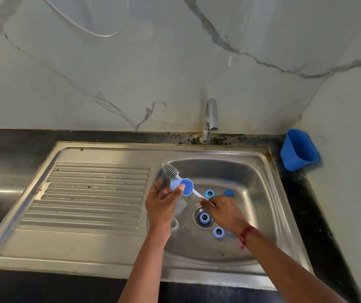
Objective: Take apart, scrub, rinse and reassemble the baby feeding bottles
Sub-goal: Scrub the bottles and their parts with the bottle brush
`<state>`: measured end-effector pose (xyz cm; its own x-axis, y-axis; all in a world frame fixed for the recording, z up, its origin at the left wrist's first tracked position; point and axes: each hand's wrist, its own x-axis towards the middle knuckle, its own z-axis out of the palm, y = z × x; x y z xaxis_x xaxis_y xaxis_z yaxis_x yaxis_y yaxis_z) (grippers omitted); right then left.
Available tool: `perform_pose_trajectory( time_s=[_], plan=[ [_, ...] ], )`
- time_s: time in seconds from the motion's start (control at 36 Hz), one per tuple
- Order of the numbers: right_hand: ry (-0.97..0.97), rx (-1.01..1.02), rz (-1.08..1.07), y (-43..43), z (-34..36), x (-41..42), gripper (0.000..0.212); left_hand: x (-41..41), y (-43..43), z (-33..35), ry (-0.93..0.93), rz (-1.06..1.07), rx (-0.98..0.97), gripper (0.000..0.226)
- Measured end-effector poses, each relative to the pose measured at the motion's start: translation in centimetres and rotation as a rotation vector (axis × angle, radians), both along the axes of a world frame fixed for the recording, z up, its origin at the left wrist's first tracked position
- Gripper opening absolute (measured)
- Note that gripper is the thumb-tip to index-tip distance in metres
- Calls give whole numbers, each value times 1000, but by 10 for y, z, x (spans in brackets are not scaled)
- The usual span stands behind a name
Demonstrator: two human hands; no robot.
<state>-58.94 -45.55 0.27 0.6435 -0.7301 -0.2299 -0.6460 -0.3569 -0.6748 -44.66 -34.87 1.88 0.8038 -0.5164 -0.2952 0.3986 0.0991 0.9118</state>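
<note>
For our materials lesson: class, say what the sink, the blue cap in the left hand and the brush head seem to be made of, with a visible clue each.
Sink: brushed stainless steel, going by its grey metallic sheen and pressed drain ridges. Blue cap: smooth matt plastic, evenly coloured and thin-walled. Brush head: probably grey silicone or nylon bristles; too small to settle.

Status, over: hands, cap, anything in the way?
Left hand holds cap. Right hand grips brush, head outside cap. Ring sits on drain, below hands.
</note>
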Motion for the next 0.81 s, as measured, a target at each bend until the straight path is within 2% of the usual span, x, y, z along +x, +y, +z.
perform_pose_trajectory(
  time_s=[0.08,0.22,0.36,0.39,0.47,0.5,0.56,0.67,0.81],
  plan=[
    [35,-11,-10,-11,-5,4,57,-7,-4,0,31,-54,52,61],
    [-38,-5,-205,-35,-15,-7,57,-15,-11,-14,104,-258,284,52],
    [-93,-37,-190,-70,-22,-26,59,-33,-31,-45,186,-418,431,67],
    [-113,-18,-194,-76,-25,-29,60,-38,-37,-50,188,-453,459,65],
    [-138,8,-225,-91,-29,-34,59,-46,-56,-66,145,-549,530,33],
    [-141,7,-238,-94,-30,-35,59,-48,-63,-69,143,-571,549,30],
    [-142,11,-252,-98,-35,-37,60,-52,-76,-78,144,-597,581,36],
    [-138,73,-244,-107,-45,-35,63,-58,-98,-94,114,-606,630,64],
    [-158,156,-244,-116,-51,-27,61,-65,-120,-111,6,-619,716,57]
  ],
)
